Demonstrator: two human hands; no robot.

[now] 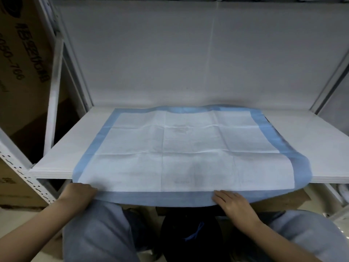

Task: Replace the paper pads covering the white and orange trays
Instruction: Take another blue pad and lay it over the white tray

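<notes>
Blue-bordered paper pad [188,148] lies flat on the shelf [62,148] ahead of both hands, near edge overhanging (long axis crosswise): left hand [79,193] pinches it, right hand [230,203] rests flat, equally near.

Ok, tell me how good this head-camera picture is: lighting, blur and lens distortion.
Head view: dim, cool, even light with no glare; wide-angle bending curves the shelf uprights and the shelf board's front edge; the cardboard box lettering at the left is smeared; the blue-bordered pad is sharp enough to show fold creases and faint stains; both hands, left and right, look slightly soft.
</notes>
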